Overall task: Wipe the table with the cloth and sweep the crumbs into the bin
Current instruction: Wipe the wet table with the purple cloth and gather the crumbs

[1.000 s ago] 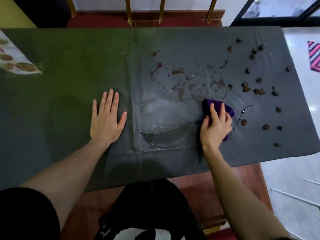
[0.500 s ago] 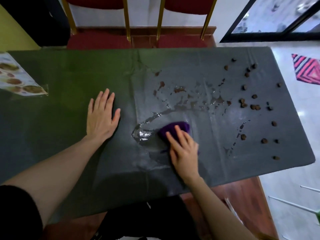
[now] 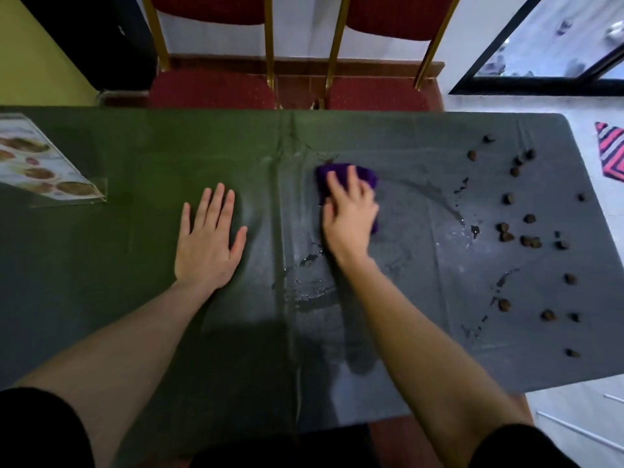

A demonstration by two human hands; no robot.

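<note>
A dark cloth-covered table (image 3: 101,265) fills the view. My right hand (image 3: 347,211) presses a purple cloth (image 3: 341,172) flat near the table's middle, toward the far side; most of the cloth is hidden under the hand. My left hand (image 3: 207,241) lies flat and open on the table, left of the cloth. Wet streaks (image 3: 310,292) remain in front of the right hand and to its right. Several brown crumbs (image 3: 506,233) lie scattered across the right end of the table. No bin is in view.
A laminated sheet with food pictures (image 3: 44,163) lies at the table's far left. Two red chairs with gold frames (image 3: 216,89) stand behind the far edge. A striped mat (image 3: 613,153) lies on the floor to the right.
My right hand has swept the cloth from the right, to the near middle, then away toward the far side. The brown wet spots in the middle are gone. My left hand stays put.
</note>
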